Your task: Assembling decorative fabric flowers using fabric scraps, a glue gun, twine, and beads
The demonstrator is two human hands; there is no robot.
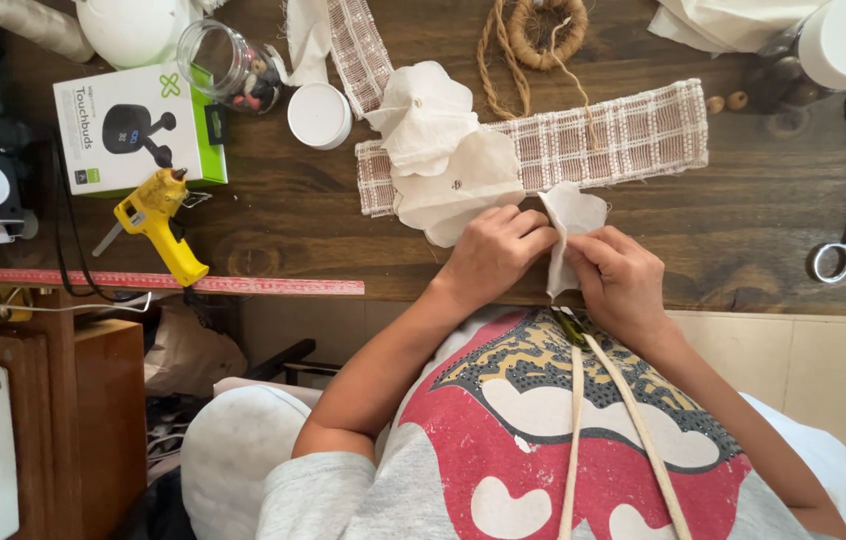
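Pinching a cream fabric piece (573, 215), both hands' fingers (543, 235) grasp it near a beaded glass jar (228, 65)

Grey short-sleeve t-shirt (363, 500), big red-and-white print with dark studded patch at 12 o'clock. Beige cord (633, 420) hangs down chest. Forearms bare, no rings visible.

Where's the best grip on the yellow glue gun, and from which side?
Take the yellow glue gun by its handle, the long lower limb angling toward the table edge. Come from the near edge: that end is free, while the nozzle points toward the white box.
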